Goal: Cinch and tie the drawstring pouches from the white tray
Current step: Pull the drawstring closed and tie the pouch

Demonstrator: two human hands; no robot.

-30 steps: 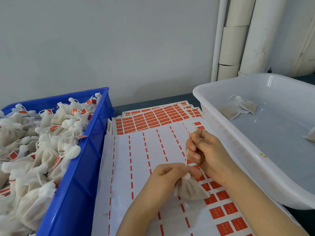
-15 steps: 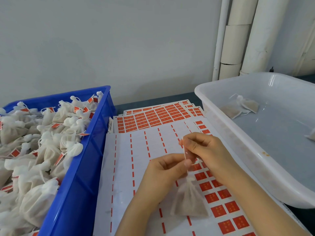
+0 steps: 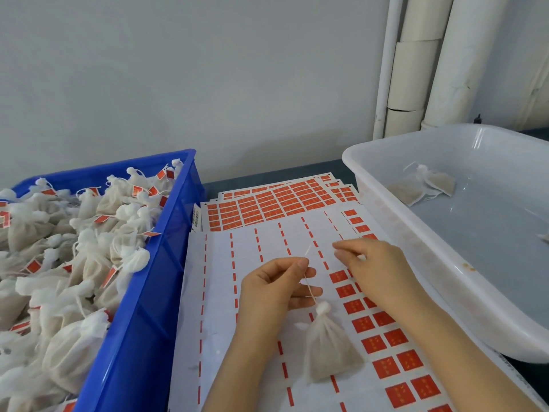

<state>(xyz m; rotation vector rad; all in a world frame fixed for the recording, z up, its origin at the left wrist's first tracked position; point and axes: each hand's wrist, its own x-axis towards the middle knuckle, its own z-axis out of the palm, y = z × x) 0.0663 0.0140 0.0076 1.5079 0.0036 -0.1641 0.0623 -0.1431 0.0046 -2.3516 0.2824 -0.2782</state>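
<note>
While the left hand [image 3: 276,289] pinches the drawstring [image 3: 309,288] between thumb and forefinger, the line runs down taut to the gathered neck of one pouch [image 3: 328,349]. The pouch is bunched shut at the top and sits low over the label sheets [image 3: 252,263], between the two forearms; I cannot tell whether it rests on them or hangs clear.

The right hand [image 3: 380,272] is just beside the left, fingers reaching leftward with thumb and forefinger close together; I cannot tell whether it holds anything.

The white tray [image 3: 439,257] is to the right, with two flat pouches [image 3: 424,185] at its far end. The blue bin [image 3: 154,292] on the left is heaped with tied, red-tagged pouches [image 3: 74,263].
</note>
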